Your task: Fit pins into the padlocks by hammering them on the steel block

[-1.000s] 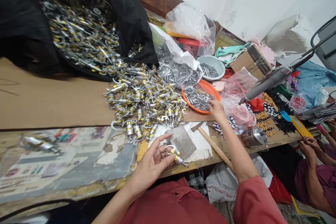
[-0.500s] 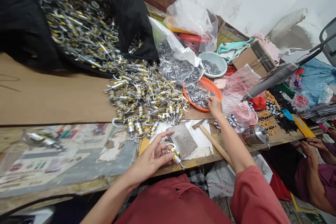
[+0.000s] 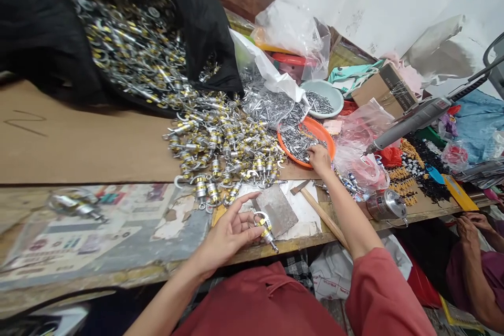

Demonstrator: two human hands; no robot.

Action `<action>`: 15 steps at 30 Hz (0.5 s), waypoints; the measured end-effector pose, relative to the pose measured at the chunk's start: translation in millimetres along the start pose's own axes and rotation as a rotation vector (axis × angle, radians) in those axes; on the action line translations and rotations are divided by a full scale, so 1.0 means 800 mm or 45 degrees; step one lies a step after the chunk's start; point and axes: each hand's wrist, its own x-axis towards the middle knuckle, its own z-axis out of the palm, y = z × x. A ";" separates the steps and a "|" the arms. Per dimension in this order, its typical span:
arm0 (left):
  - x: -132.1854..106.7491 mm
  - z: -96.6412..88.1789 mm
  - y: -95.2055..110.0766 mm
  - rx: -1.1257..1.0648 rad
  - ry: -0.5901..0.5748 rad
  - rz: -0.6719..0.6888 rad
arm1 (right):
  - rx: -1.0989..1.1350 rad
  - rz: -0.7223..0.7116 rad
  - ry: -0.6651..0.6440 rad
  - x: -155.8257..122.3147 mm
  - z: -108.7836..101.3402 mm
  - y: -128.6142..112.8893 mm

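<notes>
My left hand (image 3: 228, 233) pinches a small silver and gold metal clasp (image 3: 264, 228) at the near edge of the bench, beside a grey metal block (image 3: 275, 210). My right hand (image 3: 319, 159) reaches into an orange dish (image 3: 328, 142) of small silver pins, its fingers curled down among them; what they hold is hidden. A big heap of the same silver and gold clasps (image 3: 220, 149) lies just beyond my left hand, spilling from a black bag (image 3: 197, 21).
A wooden-handled hammer (image 3: 321, 212) lies by the block. A pale bowl of pins (image 3: 321, 97), plastic bags (image 3: 291, 31), a cardboard box (image 3: 384, 92), a rotary tool (image 3: 409, 121) and a steel pot (image 3: 386, 205) crowd the right. Another person's hands (image 3: 472, 223) rest at the far right.
My right hand has stayed at the orange dish, shifting slightly over the pins. My left hand has kept the clasp and turned it a little; the view has drifted slightly.
</notes>
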 end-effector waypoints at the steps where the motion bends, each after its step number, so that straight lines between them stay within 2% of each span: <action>1: -0.001 0.001 0.001 0.004 0.005 0.001 | -0.005 -0.003 -0.005 0.001 0.000 -0.001; 10: -0.005 0.005 0.005 0.018 0.049 -0.014 | 0.023 -0.027 0.031 -0.007 -0.002 -0.005; 15: -0.004 0.005 0.000 0.007 0.098 0.007 | 0.116 -0.064 0.087 -0.017 -0.026 -0.015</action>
